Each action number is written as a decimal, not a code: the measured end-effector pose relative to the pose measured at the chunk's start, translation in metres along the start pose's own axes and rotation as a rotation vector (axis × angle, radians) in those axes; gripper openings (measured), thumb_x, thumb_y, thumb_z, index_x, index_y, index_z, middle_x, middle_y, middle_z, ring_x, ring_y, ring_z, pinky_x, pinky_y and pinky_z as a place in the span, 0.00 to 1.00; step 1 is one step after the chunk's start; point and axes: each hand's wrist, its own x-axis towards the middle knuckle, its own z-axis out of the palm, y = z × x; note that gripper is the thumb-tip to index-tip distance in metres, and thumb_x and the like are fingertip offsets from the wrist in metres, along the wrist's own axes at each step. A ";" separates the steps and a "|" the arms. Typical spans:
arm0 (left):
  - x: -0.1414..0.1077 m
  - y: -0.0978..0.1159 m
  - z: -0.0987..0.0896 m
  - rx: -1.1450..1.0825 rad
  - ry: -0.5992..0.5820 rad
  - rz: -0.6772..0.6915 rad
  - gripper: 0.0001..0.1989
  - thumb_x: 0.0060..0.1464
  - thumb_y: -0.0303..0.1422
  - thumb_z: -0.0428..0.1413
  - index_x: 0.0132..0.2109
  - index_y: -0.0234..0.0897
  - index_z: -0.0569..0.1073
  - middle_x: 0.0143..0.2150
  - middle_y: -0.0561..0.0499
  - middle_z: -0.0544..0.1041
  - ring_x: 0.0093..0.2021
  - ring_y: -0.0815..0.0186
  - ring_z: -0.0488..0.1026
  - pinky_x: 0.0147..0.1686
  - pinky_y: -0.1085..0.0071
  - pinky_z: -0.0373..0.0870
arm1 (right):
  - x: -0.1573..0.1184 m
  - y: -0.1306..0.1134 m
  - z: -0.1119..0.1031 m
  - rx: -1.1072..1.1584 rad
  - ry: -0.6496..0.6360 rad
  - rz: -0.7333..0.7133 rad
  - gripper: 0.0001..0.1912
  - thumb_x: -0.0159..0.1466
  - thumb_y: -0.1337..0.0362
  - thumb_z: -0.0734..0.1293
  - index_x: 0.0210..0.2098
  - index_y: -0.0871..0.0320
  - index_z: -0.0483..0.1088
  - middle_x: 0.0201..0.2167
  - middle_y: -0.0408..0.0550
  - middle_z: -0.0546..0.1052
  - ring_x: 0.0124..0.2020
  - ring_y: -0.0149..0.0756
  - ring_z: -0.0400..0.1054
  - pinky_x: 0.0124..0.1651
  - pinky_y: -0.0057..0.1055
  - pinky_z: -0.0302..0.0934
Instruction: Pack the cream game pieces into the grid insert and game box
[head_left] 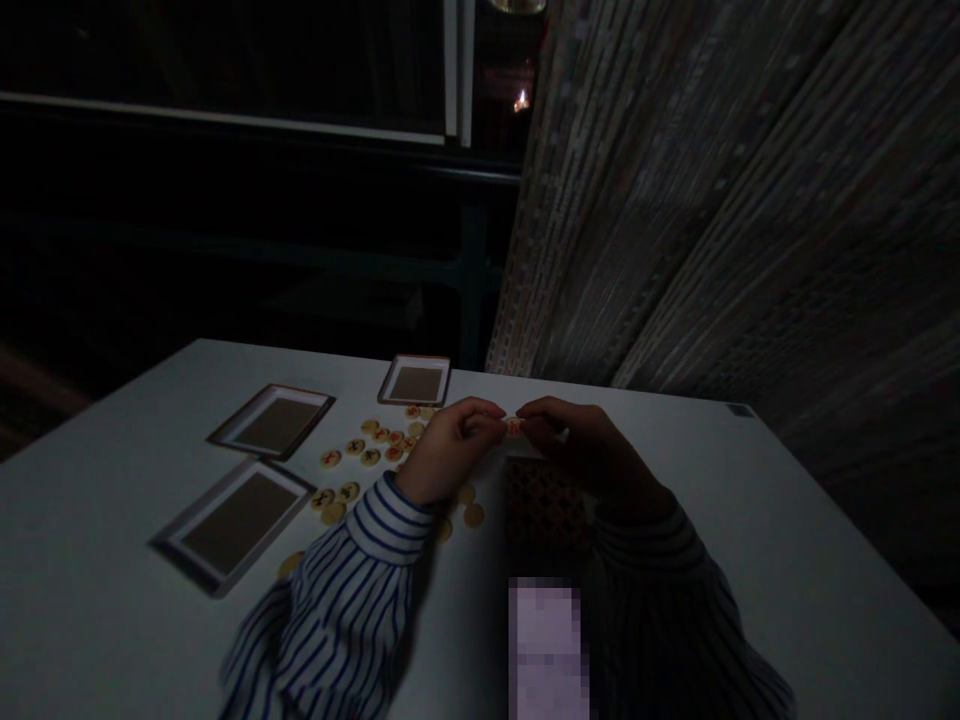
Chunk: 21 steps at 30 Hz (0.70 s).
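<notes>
Between the fingertips of my left hand (pixel 459 445) and my right hand (pixel 581 445) is a small round piece (pixel 514 427) with a red mark. Both hands pinch it from opposite sides, above the white table (pixel 675 620). Beneath my right hand sits a dark box (pixel 544 505) with rows of round pieces in it, deep in shadow. Left of my left hand lie several loose round wooden pieces (pixel 370 457), some with red marks and some with dark ones. A few plain-looking discs (pixel 473 515) rest between my left wrist and the box.
Three framed trays stand on the table's left part: one at the back (pixel 414 380), one mid-left (pixel 271 421) and a larger one nearer me (pixel 234 525). A string curtain (pixel 675 200) hangs behind the right side. A small dark label (pixel 741 410) marks the far right corner.
</notes>
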 end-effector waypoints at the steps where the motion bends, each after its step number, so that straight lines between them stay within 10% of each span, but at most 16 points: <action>1: 0.000 0.000 0.000 0.001 0.002 -0.001 0.11 0.47 0.35 0.56 0.37 0.34 0.69 0.28 0.52 0.76 0.30 0.69 0.72 0.30 0.74 0.66 | 0.000 0.000 0.000 0.003 -0.010 -0.004 0.11 0.61 0.63 0.60 0.39 0.59 0.69 0.30 0.46 0.75 0.29 0.29 0.67 0.33 0.26 0.58; 21: 0.000 0.003 0.007 -0.010 -0.018 0.006 0.10 0.45 0.33 0.58 0.36 0.32 0.71 0.33 0.48 0.78 0.34 0.67 0.75 0.37 0.70 0.71 | -0.003 0.001 -0.003 0.019 -0.076 -0.026 0.11 0.62 0.61 0.60 0.41 0.59 0.69 0.32 0.47 0.75 0.31 0.29 0.67 0.35 0.27 0.58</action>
